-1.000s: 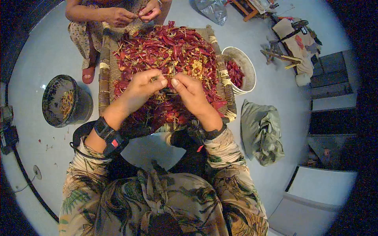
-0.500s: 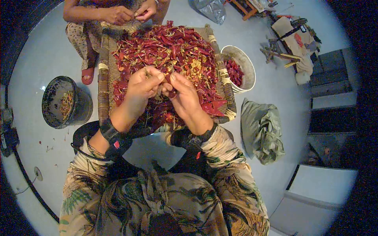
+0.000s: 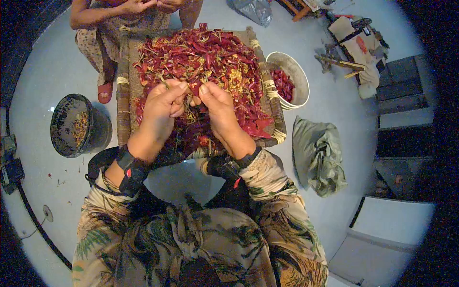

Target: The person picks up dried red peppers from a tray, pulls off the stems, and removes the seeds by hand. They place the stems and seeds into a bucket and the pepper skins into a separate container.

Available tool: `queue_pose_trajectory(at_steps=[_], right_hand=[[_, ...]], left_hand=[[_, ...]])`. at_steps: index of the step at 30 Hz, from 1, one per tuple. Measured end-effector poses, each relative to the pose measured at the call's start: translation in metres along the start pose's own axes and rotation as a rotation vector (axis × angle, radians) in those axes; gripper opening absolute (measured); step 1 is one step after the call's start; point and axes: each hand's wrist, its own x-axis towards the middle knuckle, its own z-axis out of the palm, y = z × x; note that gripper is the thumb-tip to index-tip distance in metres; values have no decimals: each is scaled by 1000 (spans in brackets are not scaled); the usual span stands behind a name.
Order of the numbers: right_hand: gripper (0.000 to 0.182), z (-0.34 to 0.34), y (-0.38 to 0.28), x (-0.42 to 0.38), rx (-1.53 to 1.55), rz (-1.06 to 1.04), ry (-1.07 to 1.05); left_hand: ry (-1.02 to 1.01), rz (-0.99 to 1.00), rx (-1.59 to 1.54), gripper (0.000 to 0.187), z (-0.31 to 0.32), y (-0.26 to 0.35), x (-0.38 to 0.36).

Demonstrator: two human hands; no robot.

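Observation:
A dried red chilli [image 3: 195, 88] spans the small gap between my two hands, above the heap. My right hand [image 3: 219, 109] pinches it between thumb and fingers. My left hand [image 3: 161, 107] is closed at the chilli's other side, and a pale chilli stem [image 3: 164, 84] pokes out of its grip. Beneath both hands, a heap of dried red chillies [image 3: 215, 52] with loose yellow seeds covers a woven rope-and-wood stand [image 3: 123, 103]. The inner fingers of both hands are partly hidden.
A black bucket [image 3: 60, 138] holding stems stands at left. At right are a white bucket [image 3: 300, 79] with red chillies and a green-grey sack [image 3: 318, 155]. Another person's hands [image 3: 143, 5] work across the stand. A grey plastic bag [image 3: 258, 12] lies behind.
My hands have shifted slightly, and more of the red chilli shows between them. The other person's hands have moved up towards the top edge of the view.

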Motion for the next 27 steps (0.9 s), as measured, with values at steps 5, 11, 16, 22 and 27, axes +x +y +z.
queue_pose_trajectory(at_steps=[5,11,16,22,27], right_hand=[[20,-5,11,4,-155,-40,30],[19,-40,4,11,2,71,54],[20,-39,-9,13,316,106,-128],[20,-45,-8,16,360,163,-136],[27,-71,-17,27,-95,8,29]], left_hand=[[3,-22,-36,11,-6,-1,2],[-51,197,-92,13,-50,55,18],[-9,162,-182,13,-37,54,13],[-104,124,-150,19,-36,48,12],[-48,85,-75,19,-27,47,12]])
